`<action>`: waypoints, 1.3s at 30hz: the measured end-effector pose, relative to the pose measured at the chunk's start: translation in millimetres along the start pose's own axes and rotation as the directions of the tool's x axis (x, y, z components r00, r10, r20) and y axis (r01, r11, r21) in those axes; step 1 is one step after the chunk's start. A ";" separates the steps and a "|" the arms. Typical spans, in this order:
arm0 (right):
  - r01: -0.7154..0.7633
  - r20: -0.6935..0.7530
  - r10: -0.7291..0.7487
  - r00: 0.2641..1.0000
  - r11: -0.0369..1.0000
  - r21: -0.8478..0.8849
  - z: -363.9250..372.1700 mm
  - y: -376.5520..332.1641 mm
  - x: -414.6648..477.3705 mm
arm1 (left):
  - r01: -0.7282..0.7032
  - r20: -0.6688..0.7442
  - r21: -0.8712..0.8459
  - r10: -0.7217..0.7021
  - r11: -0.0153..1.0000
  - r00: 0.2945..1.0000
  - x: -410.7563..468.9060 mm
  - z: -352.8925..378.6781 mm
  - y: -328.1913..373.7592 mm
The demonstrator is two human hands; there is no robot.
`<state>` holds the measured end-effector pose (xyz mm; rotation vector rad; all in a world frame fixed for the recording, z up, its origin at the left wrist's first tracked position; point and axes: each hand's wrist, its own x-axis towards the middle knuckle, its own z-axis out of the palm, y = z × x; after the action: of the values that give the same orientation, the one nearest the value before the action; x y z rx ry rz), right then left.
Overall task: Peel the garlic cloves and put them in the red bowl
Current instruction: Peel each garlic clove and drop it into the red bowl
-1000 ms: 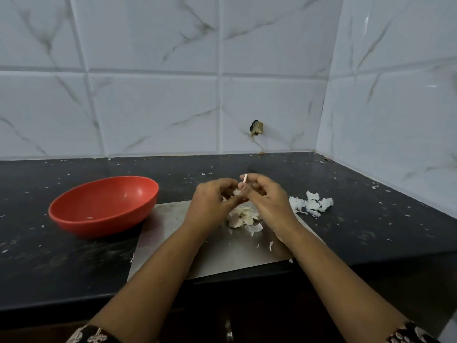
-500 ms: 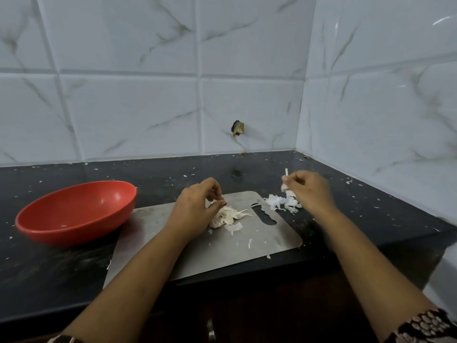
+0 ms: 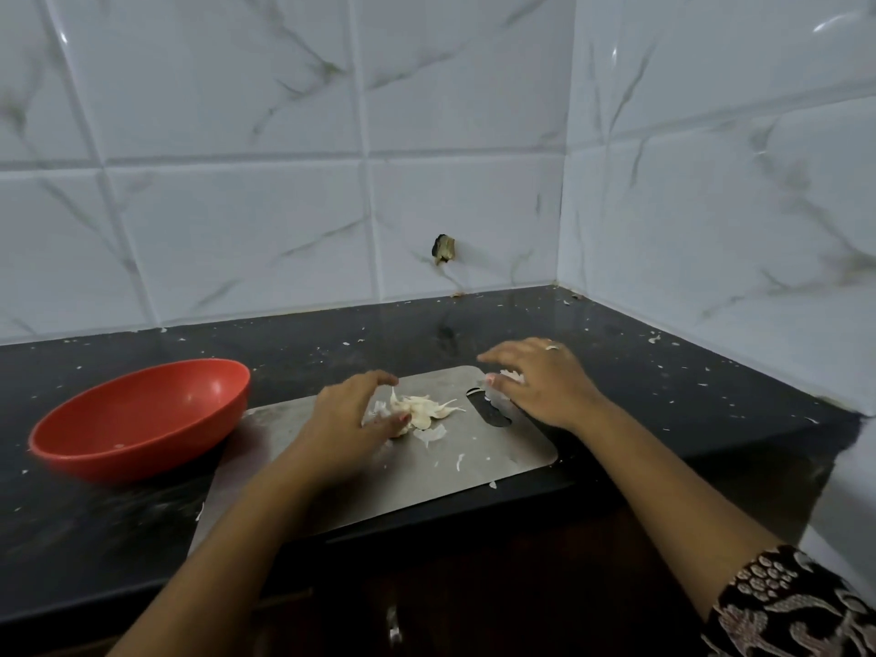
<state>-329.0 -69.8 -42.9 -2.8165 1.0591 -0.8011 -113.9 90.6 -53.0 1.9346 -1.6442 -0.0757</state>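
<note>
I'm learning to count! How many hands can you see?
2. The left hand is over the garlic cloves on the steel board; the right hand is spread over the garlic skins at the board's far right corner. None seems hidden.

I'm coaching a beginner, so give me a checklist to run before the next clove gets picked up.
1. Cloves on the board: ok.
2. Left hand at the cloves: ok.
3. Left hand gripping a clove: cannot tell.
4. Right hand open, fingers spread: ok.
5. Bowl upright beside the board: ok.
6. Peels apart from the cloves: not ok, some lie among them.
</note>
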 end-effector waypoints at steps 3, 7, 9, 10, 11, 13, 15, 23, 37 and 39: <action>-0.009 0.120 0.010 0.993 1.000 -0.014 7.6 -4.2 4.8 | 0.010 0.009 0.122 -0.011 0.993 1.000 -9.2 10.4 -6.3; -0.069 0.083 0.081 0.993 0.987 -0.144 5.0 5.7 4.1 | 0.096 -0.014 0.188 -0.095 0.978 0.995 -8.7 11.7 1.3; -0.106 0.040 0.117 0.992 0.970 -0.218 2.4 11.4 2.4 | 0.114 -0.011 0.216 -0.114 0.970 0.993 -7.9 12.0 5.5; -0.124 0.010 0.130 0.992 0.965 -0.230 2.0 13.3 2.0 | 0.128 -0.008 0.222 -0.129 0.967 0.992 -7.5 12.2 6.8; -0.135 -0.019 0.134 0.991 0.969 -0.209 1.6 13.3 2.0 | 0.143 -0.009 0.226 -0.145 0.964 0.989 -7.1 12.1 8.1; -0.118 -0.026 0.116 0.993 0.989 -0.088 1.3 6.7 2.8 | 0.172 -0.011 0.231 -0.174 0.958 0.985 -5.3 12.2 9.6; -0.055 0.039 0.054 0.998 0.998 0.007 2.8 -7.6 4.4 | 0.193 -0.018 0.233 -0.195 0.953 0.981 -4.1 12.6 10.6; -0.046 0.109 0.065 0.992 0.985 -0.163 5.4 -38.0 6.2 | 0.220 -0.074 0.134 -0.212 0.966 0.974 0.2 8.8 6.7; 0.023 0.211 -0.105 0.972 0.932 0.361 20.5 -80.9 19.3 | 0.018 0.115 -0.021 -0.015 1.000 0.993 24.2 -17.1 -16.7; 0.021 0.191 -0.097 0.977 0.931 0.364 23.3 -79.9 20.4 | -0.001 0.096 -0.075 0.008 0.997 0.995 24.9 -17.7 -22.4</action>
<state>-256.4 -24.5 -37.8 -2.5576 0.7145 -0.6137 -81.1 76.1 -40.8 1.8972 -1.6833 -0.2292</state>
